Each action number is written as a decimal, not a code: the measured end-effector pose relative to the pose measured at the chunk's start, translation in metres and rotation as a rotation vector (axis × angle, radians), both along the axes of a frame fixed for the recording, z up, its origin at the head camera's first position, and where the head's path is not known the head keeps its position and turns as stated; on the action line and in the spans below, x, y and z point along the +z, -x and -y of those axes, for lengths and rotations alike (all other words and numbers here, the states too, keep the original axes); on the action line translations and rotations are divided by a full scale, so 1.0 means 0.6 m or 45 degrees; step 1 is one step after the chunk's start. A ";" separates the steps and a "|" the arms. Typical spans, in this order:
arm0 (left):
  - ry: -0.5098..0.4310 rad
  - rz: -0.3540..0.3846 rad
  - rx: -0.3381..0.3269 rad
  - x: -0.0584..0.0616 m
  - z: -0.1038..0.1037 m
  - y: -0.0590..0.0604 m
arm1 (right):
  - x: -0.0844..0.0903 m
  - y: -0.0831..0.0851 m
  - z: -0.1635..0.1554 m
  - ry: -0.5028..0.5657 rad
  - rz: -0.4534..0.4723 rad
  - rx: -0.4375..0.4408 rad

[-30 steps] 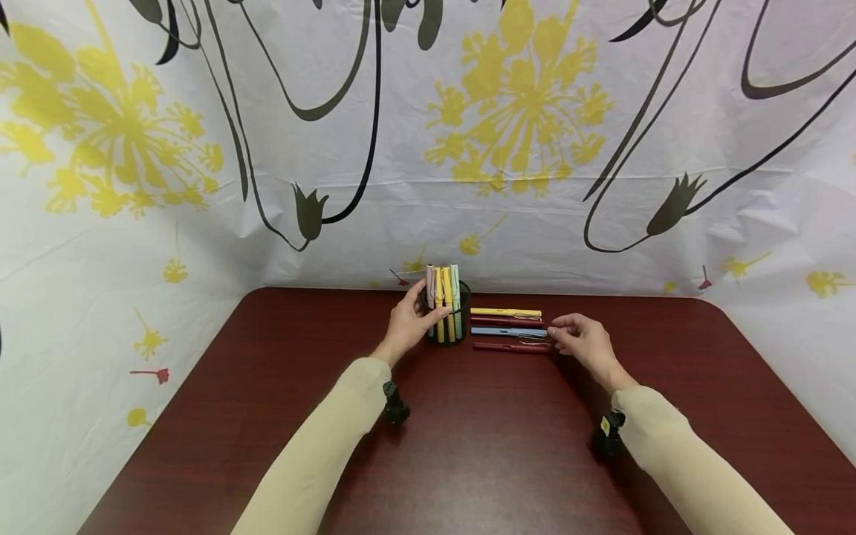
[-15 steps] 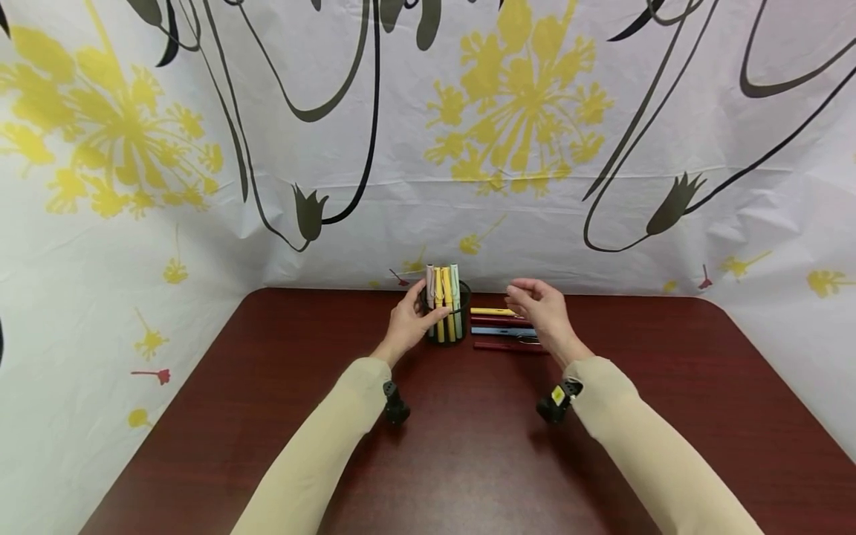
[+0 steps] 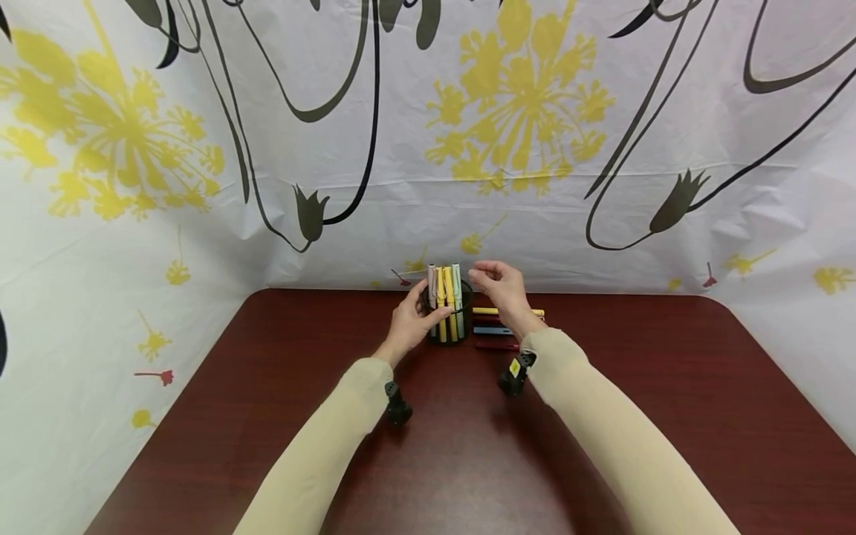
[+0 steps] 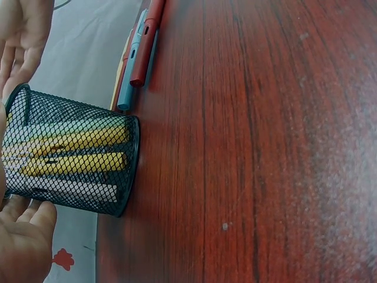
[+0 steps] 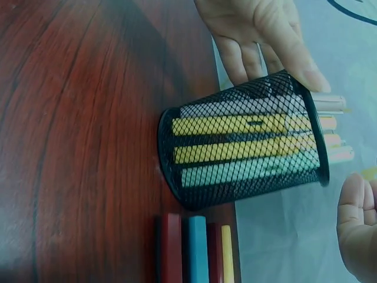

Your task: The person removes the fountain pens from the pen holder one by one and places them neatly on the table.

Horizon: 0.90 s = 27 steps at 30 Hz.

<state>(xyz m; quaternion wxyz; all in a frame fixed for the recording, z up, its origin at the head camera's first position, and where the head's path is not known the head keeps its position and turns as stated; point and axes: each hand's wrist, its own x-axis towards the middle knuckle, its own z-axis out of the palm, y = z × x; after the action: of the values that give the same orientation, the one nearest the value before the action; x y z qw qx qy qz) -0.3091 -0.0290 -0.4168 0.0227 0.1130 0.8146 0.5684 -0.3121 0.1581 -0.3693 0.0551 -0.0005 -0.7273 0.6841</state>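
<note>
1. Mesh pen cup (image 3: 448, 316), black wire, stands upright on the dark red table (image 3: 468, 446) near its far edge, close to the flowered backdrop (image 3: 535, 148).
2. Left hand (image 3: 409, 323) grips the cup's left side, thumb and fingers curled round the mesh wall.
3. Four pens (image 3: 446, 293) stand inside: one pale pink, two yellow, one pale green, their tops above the rim.
4. Right hand (image 3: 503, 288) hovers just right of the pen tops, fingers loosely curled, holding nothing.
5. Loose pens (image 3: 493, 331) lie side by side on the table just right of the cup: yellow, dark red, blue, red, partly hidden by the right wrist.
</note>
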 end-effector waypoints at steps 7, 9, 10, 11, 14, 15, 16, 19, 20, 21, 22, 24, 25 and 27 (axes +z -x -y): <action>-0.026 -0.004 -0.020 -0.004 0.000 0.003 | -0.002 0.018 0.018 -0.163 0.011 -0.031; -0.024 -0.005 -0.019 -0.004 0.001 0.003 | -0.003 0.021 0.020 -0.218 0.010 -0.034; -0.023 -0.005 -0.019 -0.004 0.001 0.003 | -0.003 0.023 0.021 -0.249 0.004 -0.033; -0.020 -0.006 -0.019 -0.004 0.001 0.003 | -0.003 0.024 0.023 -0.273 0.000 -0.033; -0.011 -0.015 -0.021 -0.003 0.002 0.004 | -0.002 0.029 0.026 -0.329 -0.012 -0.037; -0.009 -0.015 -0.023 -0.003 0.002 0.004 | -0.001 0.030 0.028 -0.346 -0.015 -0.040; -0.008 -0.013 -0.023 -0.003 0.002 0.004 | -0.001 0.031 0.029 -0.357 -0.015 -0.040; -0.013 -0.009 -0.026 -0.003 0.002 0.004 | -0.002 0.034 0.033 -0.380 -0.008 -0.044; -0.015 -0.007 -0.025 -0.003 0.002 0.004 | -0.002 0.035 0.034 -0.384 -0.004 -0.046; -0.012 -0.008 -0.023 -0.003 0.002 0.003 | -0.003 0.036 0.035 -0.389 -0.002 -0.049; -0.014 -0.008 -0.023 -0.003 0.002 0.003 | -0.003 0.037 0.036 -0.398 0.000 -0.053; -0.010 -0.009 -0.022 -0.003 0.002 0.003 | -0.003 0.038 0.039 -0.423 0.002 -0.062; -0.012 -0.007 -0.023 -0.003 0.002 0.003 | -0.003 0.039 0.040 -0.429 0.003 -0.070; -0.012 -0.004 -0.026 -0.004 0.002 0.004 | -0.003 0.040 0.042 -0.456 0.002 -0.085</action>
<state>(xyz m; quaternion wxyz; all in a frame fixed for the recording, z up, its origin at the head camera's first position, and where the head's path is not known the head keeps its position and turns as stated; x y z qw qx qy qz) -0.3114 -0.0301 -0.4192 0.0267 0.1223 0.8109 0.5717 -0.3363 0.1328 -0.3711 0.0763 -0.0152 -0.8372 0.5413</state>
